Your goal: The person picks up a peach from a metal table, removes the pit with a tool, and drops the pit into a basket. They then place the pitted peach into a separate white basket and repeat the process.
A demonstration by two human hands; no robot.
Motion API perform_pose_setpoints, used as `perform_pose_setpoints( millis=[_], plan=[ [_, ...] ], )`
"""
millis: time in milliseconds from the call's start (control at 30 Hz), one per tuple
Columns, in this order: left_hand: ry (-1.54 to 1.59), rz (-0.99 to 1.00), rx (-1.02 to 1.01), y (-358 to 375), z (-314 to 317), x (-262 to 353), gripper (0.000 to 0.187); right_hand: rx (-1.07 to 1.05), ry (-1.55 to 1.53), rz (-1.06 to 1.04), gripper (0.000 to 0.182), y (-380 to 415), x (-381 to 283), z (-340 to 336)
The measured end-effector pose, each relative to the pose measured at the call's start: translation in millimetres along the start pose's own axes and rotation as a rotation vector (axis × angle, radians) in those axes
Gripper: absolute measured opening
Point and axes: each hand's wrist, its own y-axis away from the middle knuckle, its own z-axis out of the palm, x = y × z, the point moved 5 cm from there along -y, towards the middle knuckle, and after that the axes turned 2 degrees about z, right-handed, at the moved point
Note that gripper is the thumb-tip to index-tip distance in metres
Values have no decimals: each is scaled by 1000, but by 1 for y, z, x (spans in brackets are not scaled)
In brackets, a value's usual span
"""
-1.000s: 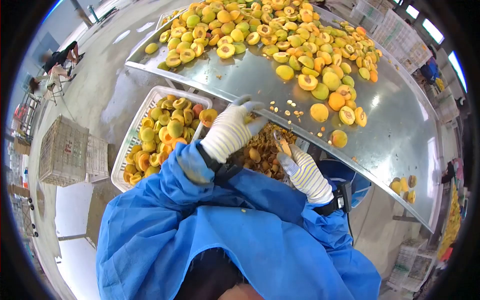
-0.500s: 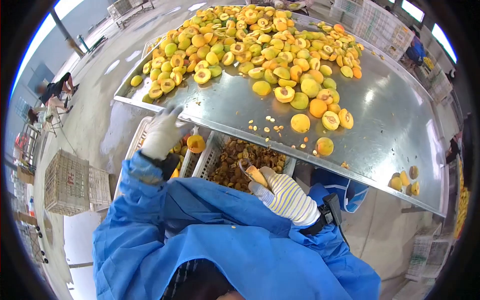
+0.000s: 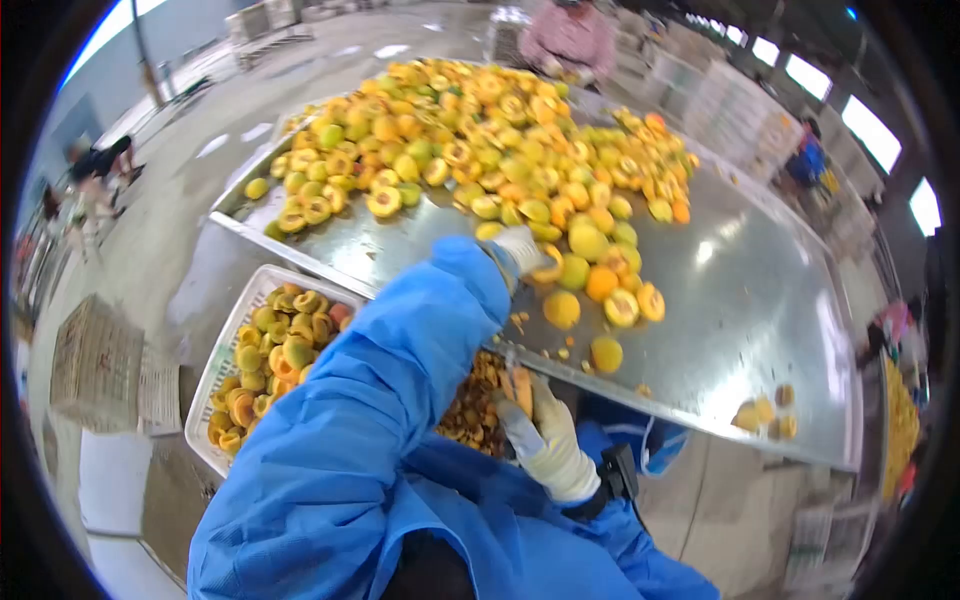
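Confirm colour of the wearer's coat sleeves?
Bright blue, plain with no pattern, on the long coat sleeve; shows best in the head view.

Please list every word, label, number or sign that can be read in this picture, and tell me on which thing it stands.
None: no readable text shows anywhere in the head view.
The metal table, the white crate of fruit halves and the blue sleeve carry no print.
The gloves on the left hand and the right hand are plain.
The stacked crates in the background are too blurred to tell.
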Motion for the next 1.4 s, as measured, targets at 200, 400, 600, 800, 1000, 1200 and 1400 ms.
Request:
perform_pose_setpoints(
  millis=[200, 400, 600, 800, 1000, 1200, 1400],
  plan=[
    [302, -117, 44, 28, -12, 0, 67, 89, -524, 316, 37, -1, 0, 7],
    [1642, 42, 47, 156, -51, 27, 44, 136, -484, 369, 51, 3, 12, 8],
    [2014, -110, 139, 239, -25, 20, 44, 101, -283, 323, 43, 1, 27, 27],
    [1795, 39, 279, 254, -27, 21, 59, 117, 20, 186, 34, -10, -4, 29],
    [1719, 64, 208, 247, 0, 13, 66, 97, 331, 165, 33, -10, -3, 33],
    [1615, -5, 173, 255, -7, 9, 59, -64, 630, 175, 36, -10, -1, 42],
    [1389, -58, 189, 257, -12, 2, 68, -123, 555, 244, 37, -8, 2, 47]
  ],
)
